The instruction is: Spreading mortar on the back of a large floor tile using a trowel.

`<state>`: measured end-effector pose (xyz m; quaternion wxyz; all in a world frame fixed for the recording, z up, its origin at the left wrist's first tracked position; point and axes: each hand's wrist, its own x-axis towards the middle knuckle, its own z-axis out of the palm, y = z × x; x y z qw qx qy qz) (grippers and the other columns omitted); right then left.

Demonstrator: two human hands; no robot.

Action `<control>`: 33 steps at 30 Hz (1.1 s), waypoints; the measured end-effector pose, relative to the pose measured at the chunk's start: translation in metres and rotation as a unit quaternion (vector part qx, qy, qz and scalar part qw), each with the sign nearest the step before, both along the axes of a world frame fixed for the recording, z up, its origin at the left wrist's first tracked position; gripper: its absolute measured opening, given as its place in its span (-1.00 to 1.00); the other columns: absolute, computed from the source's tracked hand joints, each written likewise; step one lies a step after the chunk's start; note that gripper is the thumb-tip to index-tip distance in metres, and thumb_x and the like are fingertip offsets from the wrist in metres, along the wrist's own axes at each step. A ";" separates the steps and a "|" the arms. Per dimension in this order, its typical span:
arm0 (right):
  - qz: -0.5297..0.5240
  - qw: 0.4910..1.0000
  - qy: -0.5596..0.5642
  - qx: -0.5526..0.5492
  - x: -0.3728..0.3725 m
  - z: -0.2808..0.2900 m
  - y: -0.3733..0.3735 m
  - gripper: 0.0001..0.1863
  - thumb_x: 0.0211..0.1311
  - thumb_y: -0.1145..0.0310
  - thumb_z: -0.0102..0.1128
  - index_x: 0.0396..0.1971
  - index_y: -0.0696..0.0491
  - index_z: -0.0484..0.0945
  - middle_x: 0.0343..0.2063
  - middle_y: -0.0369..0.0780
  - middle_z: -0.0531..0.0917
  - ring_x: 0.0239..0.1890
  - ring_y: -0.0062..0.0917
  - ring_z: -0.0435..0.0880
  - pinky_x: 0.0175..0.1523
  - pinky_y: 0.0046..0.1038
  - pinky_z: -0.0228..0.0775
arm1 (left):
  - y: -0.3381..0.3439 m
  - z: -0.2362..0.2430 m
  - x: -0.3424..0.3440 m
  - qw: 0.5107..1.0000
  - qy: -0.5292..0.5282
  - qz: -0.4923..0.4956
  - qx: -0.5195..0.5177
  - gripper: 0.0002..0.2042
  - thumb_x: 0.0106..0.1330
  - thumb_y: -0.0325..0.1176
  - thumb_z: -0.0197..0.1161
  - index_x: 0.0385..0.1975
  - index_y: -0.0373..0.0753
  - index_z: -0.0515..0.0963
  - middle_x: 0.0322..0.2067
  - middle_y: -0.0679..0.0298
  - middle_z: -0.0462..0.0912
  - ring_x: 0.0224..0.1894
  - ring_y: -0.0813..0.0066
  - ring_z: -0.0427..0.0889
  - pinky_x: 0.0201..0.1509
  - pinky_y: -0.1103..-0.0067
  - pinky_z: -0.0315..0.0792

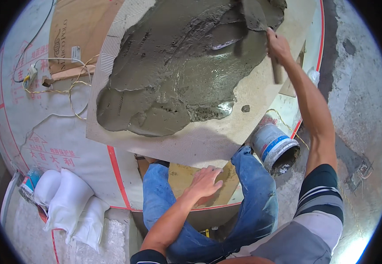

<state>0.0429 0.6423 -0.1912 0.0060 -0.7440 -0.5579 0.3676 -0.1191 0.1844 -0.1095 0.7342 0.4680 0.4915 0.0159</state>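
Observation:
A large ribbed beige tile (191, 147) lies back side up before me, thickly coated with wet grey mortar (169, 83). My right hand (279, 46) is wrapped round the handle of a trowel (254, 16) near the tile's far right. The trowel's blade sits in the mortar and is partly smeared over with it. At the near edge of the tile, between my knees, my left hand (206, 181) is open, fingers spread, with the fingertips at the edge. A small mortar lump (245, 108) sits on the bare strip at the right.
A white bucket (272, 143) with mortar inside lies tipped by my right knee. Printed white floor sheeting (67, 136) spreads at the left, with loose wires (70, 91) and a cardboard sheet (74, 35). Several white sacks (70, 198) stand at lower left.

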 end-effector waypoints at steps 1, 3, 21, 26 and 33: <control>-0.096 0.991 0.097 0.002 -0.012 -0.004 -0.007 -0.39 0.26 -0.12 -0.19 -0.45 0.19 0.54 -0.66 -0.17 0.54 -0.65 -0.50 0.53 -0.51 -0.40 0.39 | 0.001 0.002 0.000 1.000 -0.008 -0.009 -0.003 -0.54 0.16 -0.12 0.11 0.06 -0.14 0.36 -0.02 0.13 0.37 0.08 0.10 0.33 0.12 0.28 0.23; -0.204 0.963 0.178 -0.003 -0.049 -0.020 -0.011 -0.40 0.27 -0.11 -0.20 -0.46 0.19 0.54 -0.68 -0.20 0.53 -0.69 -0.53 0.50 -0.53 -0.42 0.38 | 0.002 0.003 0.000 1.000 -0.016 0.010 -0.006 -0.55 0.16 -0.13 0.13 0.06 -0.12 0.36 -0.02 0.14 0.38 0.07 0.11 0.34 0.11 0.24 0.22; 0.480 0.869 -0.111 0.033 -0.180 -0.017 -0.066 -0.47 0.30 -0.05 -0.16 -0.18 0.19 0.41 -0.29 0.12 0.59 -0.19 0.00 0.58 -0.08 -0.18 0.42 | 0.004 0.006 -0.005 0.999 -0.010 0.028 -0.011 -0.52 0.17 -0.12 0.12 0.11 -0.11 0.32 0.02 0.11 0.36 0.09 0.10 0.32 0.13 0.22 0.21; 0.358 0.928 -0.045 0.096 -0.210 -0.029 -0.083 -0.51 0.32 -0.03 -0.22 -0.26 0.16 0.42 -0.28 0.12 0.56 -0.15 -0.05 0.55 -0.08 -0.11 0.36 | -0.002 0.013 -0.011 0.999 -0.019 0.027 -0.008 -0.49 0.18 -0.10 0.12 0.13 -0.11 0.31 0.06 0.11 0.33 0.12 0.11 0.30 0.15 0.21 0.19; 0.560 0.822 -0.051 -0.091 -0.224 -0.006 -0.183 -0.60 0.37 0.09 -0.24 -0.19 0.17 0.33 -0.40 0.01 0.60 -0.29 -0.12 0.62 -0.14 -0.16 0.46 | -0.002 0.009 -0.019 0.999 -0.018 0.024 -0.020 -0.49 0.20 -0.10 0.10 0.14 -0.12 0.30 0.08 0.12 0.32 0.13 0.11 0.29 0.16 0.19 0.17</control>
